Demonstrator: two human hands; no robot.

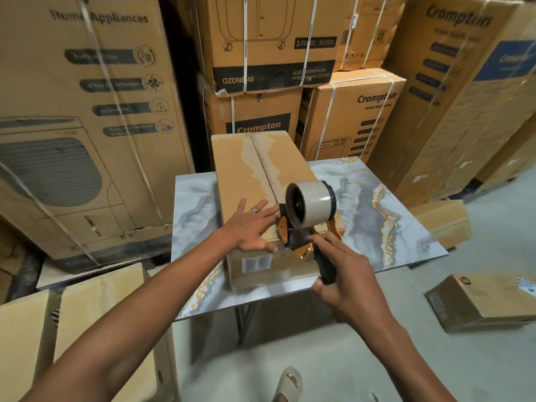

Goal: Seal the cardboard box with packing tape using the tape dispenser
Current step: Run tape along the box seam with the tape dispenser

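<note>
Head view: right hand (345, 274) grips tape dispenser (307, 221), hiding its handle; left hand (249, 227) flat on box (246, 166).

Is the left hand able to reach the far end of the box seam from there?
Probably yes. The left hand lies flat on the cardboard box near its close end, and nothing sits on the seam beyond it; the tape dispenser stays to the right.

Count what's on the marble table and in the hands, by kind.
Cardboard box on the table, left hand resting flat on it: 1
Tape dispenser held by the right hand: 1
Total: 2
</note>
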